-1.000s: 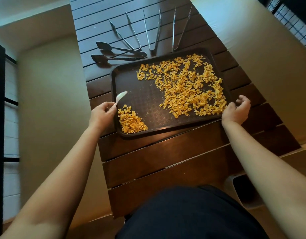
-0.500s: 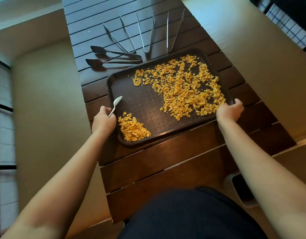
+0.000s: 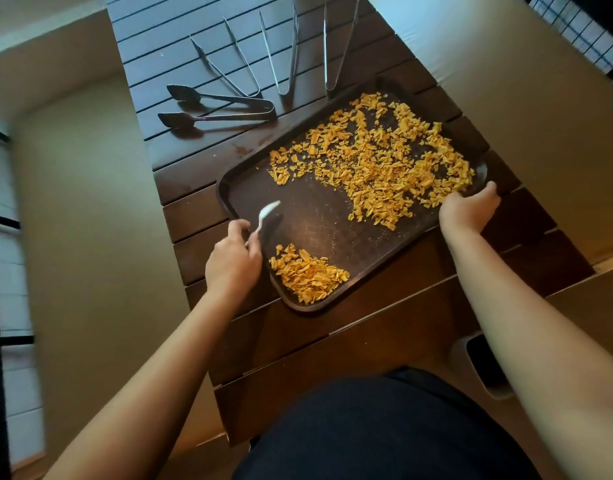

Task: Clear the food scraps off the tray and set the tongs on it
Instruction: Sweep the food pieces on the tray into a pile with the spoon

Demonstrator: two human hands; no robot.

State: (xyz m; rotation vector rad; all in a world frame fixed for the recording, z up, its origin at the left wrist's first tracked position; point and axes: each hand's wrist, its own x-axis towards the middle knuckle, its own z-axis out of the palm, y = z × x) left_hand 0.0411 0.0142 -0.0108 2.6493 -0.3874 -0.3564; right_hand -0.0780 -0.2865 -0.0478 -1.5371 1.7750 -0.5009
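We see a dark tray (image 3: 319, 216) lying at an angle on a bench (image 3: 332, 341) made of dark wooden slats. Our left hand (image 3: 232, 261) is at the near-left edge of the tray, with the fingers curled around the handle of a small white spoon (image 3: 267, 213); the bowl of the spoon points away from us and is over a bare part of the tray. Just beside this hand, to its right, a small heap of orange food scraps (image 3: 308, 275) is gathered in the near-left corner of the tray. Our right hand (image 3: 469, 211) grips the right rim of the tray, with the fingers curled over the edge. A much larger spread of scraps (image 3: 384, 157) covers the far and right part of the tray and reaches almost to the fingers of the right hand. Between the two groups of scraps the tray surface is mostly bare. The tongs (image 3: 229, 105) lie on the bench beyond the tray, well apart from both hands: one pair with broad tips at the left, and three slim metal pairs (image 3: 286, 53) in a fan next to it. The rightmost slim pair has its joined end touching or very near the far rim of the tray; we cannot tell which.
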